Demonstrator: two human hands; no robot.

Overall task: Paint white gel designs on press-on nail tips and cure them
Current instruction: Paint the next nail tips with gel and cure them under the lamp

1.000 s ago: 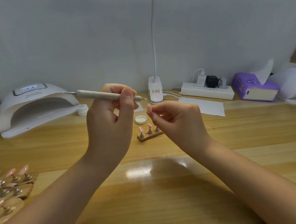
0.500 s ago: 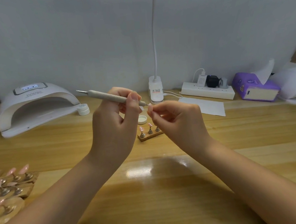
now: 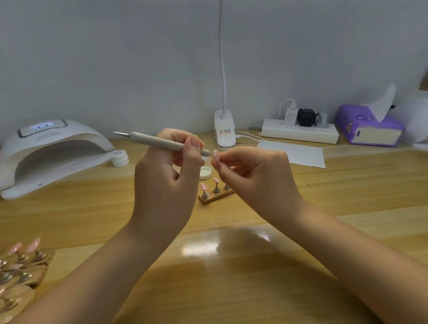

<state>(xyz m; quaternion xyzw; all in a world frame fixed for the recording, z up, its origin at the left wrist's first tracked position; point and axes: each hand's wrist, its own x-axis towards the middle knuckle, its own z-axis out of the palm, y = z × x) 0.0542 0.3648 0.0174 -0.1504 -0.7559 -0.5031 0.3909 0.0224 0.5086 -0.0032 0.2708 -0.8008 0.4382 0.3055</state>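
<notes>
We see left hand (image 3: pixel 164 187) gripping the dotting pen (image 3: pixel 161 141), right hand (image 3: pixel 256 174) pinching a nail tip (image 3: pixel 215 154) raised above mid-table for control; tip contact probably, unclear.

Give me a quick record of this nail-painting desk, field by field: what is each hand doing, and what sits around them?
left hand: grips a grey nail art pen, its tip at the nail
right hand: pinches a pink nail tip
small wooden stand: behind the hands, two tips mounted, one peg bare
gel pot: beside the curing lamp, its lid lying apart
more mounted tips: near left edge
back of desk: lamp base, power strip, purple tissue box
</notes>
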